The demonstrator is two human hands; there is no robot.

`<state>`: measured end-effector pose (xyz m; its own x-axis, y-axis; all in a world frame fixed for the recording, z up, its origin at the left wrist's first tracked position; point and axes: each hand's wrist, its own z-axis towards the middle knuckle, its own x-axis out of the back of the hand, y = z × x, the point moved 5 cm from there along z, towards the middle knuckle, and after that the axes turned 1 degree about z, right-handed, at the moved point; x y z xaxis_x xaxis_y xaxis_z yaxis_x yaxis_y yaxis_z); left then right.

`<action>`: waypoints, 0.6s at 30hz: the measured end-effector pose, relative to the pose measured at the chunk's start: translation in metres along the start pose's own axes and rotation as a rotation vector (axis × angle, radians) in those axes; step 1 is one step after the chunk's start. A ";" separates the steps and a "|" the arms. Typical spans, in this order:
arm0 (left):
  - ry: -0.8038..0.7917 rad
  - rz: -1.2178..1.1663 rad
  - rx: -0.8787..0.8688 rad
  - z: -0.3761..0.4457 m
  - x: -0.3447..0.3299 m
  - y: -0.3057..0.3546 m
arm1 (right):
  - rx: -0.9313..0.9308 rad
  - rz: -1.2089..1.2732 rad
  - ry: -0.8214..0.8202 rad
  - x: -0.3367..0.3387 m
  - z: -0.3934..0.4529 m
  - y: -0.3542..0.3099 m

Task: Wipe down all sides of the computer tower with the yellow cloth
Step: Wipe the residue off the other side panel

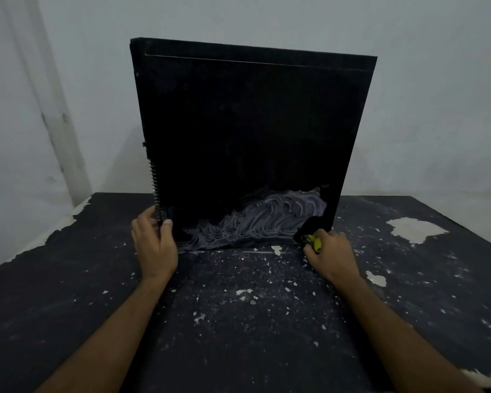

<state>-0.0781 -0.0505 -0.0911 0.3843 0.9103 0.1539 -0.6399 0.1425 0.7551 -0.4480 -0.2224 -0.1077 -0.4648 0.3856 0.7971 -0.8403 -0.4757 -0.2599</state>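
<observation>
- Left hand point(153, 245) at the lower left corner of the computer tower point(250, 137); grip closed round that front edge, thumb lying on the side panel, fingers wrapped behind the ribbed corner.
- Computer tower stands upright on the table point(238, 321), broad black side panel facing the camera, wall close behind it.
- Grey swirled smear marks point(261, 219) along the lower part of the panel, from about the middle to the right; rest of the panel looks plain dark.
- Right hand point(332, 255) at the lower right corner of the tower, fingers curled tight on the yellow cloth point(315, 242); only a small bunched bit of yellow shows between the fingers, pressed at the panel's bottom edge where it meets the table.
- Table top is dark, speckled with white flecks point(247, 293), with larger peeled pale patches point(414, 228) at the right.
</observation>
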 end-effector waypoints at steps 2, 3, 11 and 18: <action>0.004 0.006 0.003 -0.001 0.000 0.001 | 0.153 0.036 -0.089 -0.009 0.001 -0.019; 0.007 0.009 0.004 -0.001 0.000 0.001 | 0.213 0.049 -0.127 -0.011 0.001 -0.029; -0.001 0.018 0.020 -0.001 0.000 -0.002 | -0.074 0.076 0.012 0.003 0.001 0.008; 0.004 0.014 0.018 0.001 0.001 -0.003 | -0.119 0.202 0.108 0.012 -0.001 0.002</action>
<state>-0.0750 -0.0507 -0.0928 0.3729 0.9136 0.1624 -0.6332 0.1226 0.7642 -0.4554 -0.2173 -0.0989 -0.6479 0.3778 0.6614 -0.7517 -0.4576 -0.4750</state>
